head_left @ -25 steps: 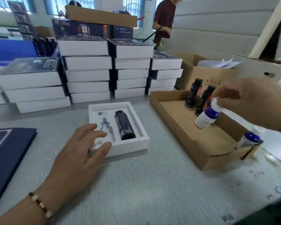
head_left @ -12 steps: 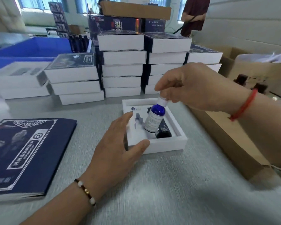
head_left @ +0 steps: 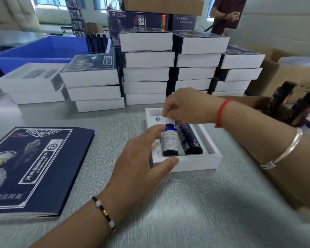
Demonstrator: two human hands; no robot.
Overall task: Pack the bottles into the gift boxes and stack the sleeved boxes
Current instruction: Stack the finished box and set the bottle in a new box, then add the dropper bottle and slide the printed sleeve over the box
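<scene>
Open gift box point(head_left: 200, 161) on the tabletop point(head_left: 186, 203), 1 dark bottle point(head_left: 191, 139) already lying in its slot. Blue bottle point(head_left: 169, 142) going into the neighbouring slot, white cap pinched by the right hand point(head_left: 184, 106), grip clamped on it. Left hand point(head_left: 143, 158) steadying the box's near-left corner, fingers relaxed, index tip touching the bottle. Sleeved boxes point(head_left: 147, 68) stacked in several piles behind. Left to do, by judgement: seat this bottle, fit the flat blue sleeve point(head_left: 34, 167), stack the box.
</scene>
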